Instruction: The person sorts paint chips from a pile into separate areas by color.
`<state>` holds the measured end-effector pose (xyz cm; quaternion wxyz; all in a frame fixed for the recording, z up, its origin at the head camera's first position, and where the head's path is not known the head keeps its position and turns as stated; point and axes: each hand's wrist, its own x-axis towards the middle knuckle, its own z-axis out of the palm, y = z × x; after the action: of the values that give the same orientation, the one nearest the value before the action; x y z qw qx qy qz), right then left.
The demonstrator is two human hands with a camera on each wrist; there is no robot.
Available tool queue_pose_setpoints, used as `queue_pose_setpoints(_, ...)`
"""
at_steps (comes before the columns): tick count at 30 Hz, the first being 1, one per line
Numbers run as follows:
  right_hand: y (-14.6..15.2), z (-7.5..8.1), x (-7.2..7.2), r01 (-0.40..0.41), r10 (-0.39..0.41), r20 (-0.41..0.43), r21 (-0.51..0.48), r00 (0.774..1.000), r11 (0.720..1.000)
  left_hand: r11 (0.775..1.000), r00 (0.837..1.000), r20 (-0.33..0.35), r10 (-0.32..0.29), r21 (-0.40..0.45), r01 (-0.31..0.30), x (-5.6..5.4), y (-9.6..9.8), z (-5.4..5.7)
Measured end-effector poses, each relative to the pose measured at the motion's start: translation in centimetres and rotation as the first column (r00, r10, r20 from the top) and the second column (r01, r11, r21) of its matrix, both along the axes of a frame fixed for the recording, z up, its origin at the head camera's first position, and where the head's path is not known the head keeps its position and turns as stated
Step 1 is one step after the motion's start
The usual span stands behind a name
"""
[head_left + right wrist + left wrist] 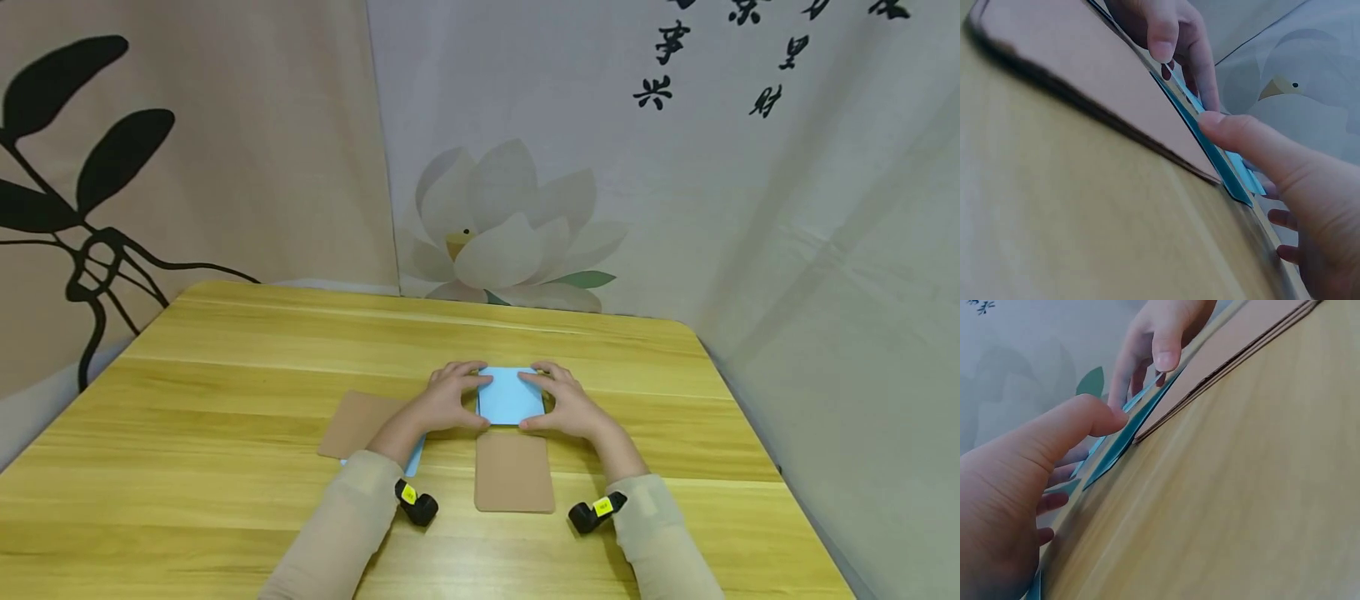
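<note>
Left hand: the left side of the upper blue card is gripped by the left hand, thumb set at the near corner and fingers spread toward the far one.
Right hand: the opposite side is gripped in mirrored fashion by the right hand; thumb and fingers are parted only by the card's depth.
Upper blue card: it is held level between the two hands, and a gap is shown under it by the wrist views.
Lower blue card: directly beneath the grip, a darker-looking blue card is seen, mostly covered from above.
Brown stack: on the near side of the grip, layered brown cards are laid close to the lower blue card.
Left pile: left of the grip, a brown card is rested over a blue piece, both partly hidden by the left forearm.
Wrists: behind the grip, a small black camera is worn at each pale sleeve.
Surface: everything is set on a wooden table.
Backdrop: beyond the grip, a curtain is printed with a lotus.
</note>
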<state>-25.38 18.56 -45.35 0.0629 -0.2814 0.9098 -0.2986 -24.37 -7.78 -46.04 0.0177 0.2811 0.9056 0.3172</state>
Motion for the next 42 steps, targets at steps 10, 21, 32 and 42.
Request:
queue_pose_setpoints(10,0.1,-0.3,-0.1,0.001,-0.001,-0.016,0.052,1.000,0.999,0.999,1.000,-0.012,-0.002,-0.050,0.002,-0.2,0.2,-0.3)
queue_pose_setpoints(21,0.1,-0.4,-0.2,-0.001,0.000,0.006,0.106,1.000,0.994,0.995,1.000,0.005,0.010,-0.097,-0.009,-0.3,0.3,-0.3)
queue_pose_setpoints(32,0.2,-0.5,-0.1,0.011,-0.012,0.012,0.054,1.000,0.999,0.999,1.000,0.004,0.007,-0.046,-0.007,0.0,0.3,-0.2)
queue_pose_setpoints(42,-0.1,0.4,0.8,0.051,-0.051,-0.024,-0.007,0.998,0.999,1.000,0.998,-0.060,-0.022,0.008,0.023,1.1,-0.8,0.6)
